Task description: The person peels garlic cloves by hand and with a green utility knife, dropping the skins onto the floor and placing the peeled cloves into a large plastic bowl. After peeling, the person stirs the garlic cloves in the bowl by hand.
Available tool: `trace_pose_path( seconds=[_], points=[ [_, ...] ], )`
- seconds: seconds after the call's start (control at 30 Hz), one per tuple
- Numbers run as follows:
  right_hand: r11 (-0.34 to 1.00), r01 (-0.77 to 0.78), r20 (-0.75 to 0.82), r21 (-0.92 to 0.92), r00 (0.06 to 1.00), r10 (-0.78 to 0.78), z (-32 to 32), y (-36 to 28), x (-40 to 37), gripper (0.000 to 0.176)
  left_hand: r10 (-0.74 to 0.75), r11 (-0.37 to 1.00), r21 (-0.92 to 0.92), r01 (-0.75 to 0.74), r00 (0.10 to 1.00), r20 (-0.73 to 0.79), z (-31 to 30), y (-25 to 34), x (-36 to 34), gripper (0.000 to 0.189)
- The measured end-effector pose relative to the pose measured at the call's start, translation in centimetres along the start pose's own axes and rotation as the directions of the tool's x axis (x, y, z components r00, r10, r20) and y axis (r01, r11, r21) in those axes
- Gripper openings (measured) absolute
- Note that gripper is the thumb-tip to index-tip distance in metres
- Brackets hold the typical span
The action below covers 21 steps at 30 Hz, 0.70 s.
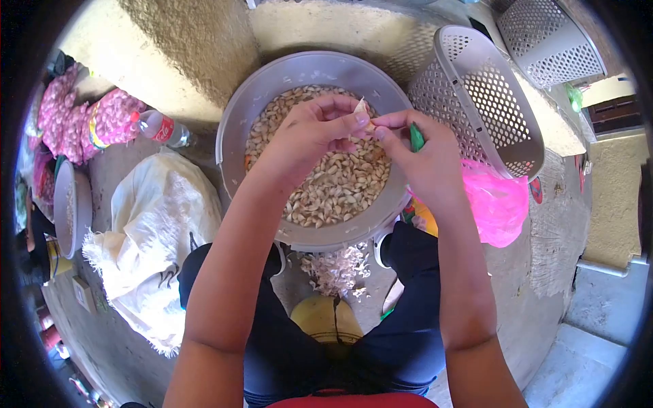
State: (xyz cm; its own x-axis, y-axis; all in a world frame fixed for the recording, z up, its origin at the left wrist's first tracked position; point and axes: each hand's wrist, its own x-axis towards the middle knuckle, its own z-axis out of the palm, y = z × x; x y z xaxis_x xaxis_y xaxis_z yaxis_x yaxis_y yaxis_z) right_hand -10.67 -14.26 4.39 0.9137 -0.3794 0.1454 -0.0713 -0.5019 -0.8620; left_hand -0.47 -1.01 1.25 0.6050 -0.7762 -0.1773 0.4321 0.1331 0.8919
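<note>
Papery skin stuck up from the clove (362,117), held over the grey basin (235,129) of peeled cloves; the basin sat on the floor (537,299) betw. the knees. Risk, imo: a skin flake dropping among the peeled ones, since the peel pile (335,268) lay past the basin's near edge, not under the hands. Green tool (416,138) sat close to the thumbs, so a slip could nick one. Left hand (309,139): fingers pinched shut on the clove. Right hand (425,160): thumb & forefinger closed on the same clove, other fingers curled round the tool.
</note>
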Motion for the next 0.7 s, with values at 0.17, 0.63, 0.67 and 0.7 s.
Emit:
trace_pose_path(
  seconds=[0.17, 0.63, 0.67, 0.7],
  points=[
    [0.962, 0.164, 0.029, -0.218, 0.986, -0.162, -0.2, 0.0, -0.4, 0.012, -0.062, 0.994, 0.09, 0.059, 0.998, 0.027, -0.2, 0.1, 0.0, 0.024],
    [0.996, 0.02, -0.016, -0.086, 1.0, -0.022, -0.1, -0.1, -0.3, 0.013, -0.123, 0.986, -0.102, 0.133, 0.988, 0.092, 0.4, 0.1, -0.3, 0.019],
    [0.998, 0.002, -0.019, -0.07, 1.0, -0.003, -0.1, -0.1, -0.3, 0.013, -0.122, 0.983, -0.125, 0.134, 0.988, 0.098, 0.5, 0.2, -0.3, 0.02],
    [0.998, -0.017, -0.02, -0.053, 1.0, 0.016, -0.1, -0.2, -0.2, 0.014, -0.122, 0.98, -0.147, 0.136, 0.987, 0.103, 0.5, 0.2, -0.3, 0.021]
  ],
)
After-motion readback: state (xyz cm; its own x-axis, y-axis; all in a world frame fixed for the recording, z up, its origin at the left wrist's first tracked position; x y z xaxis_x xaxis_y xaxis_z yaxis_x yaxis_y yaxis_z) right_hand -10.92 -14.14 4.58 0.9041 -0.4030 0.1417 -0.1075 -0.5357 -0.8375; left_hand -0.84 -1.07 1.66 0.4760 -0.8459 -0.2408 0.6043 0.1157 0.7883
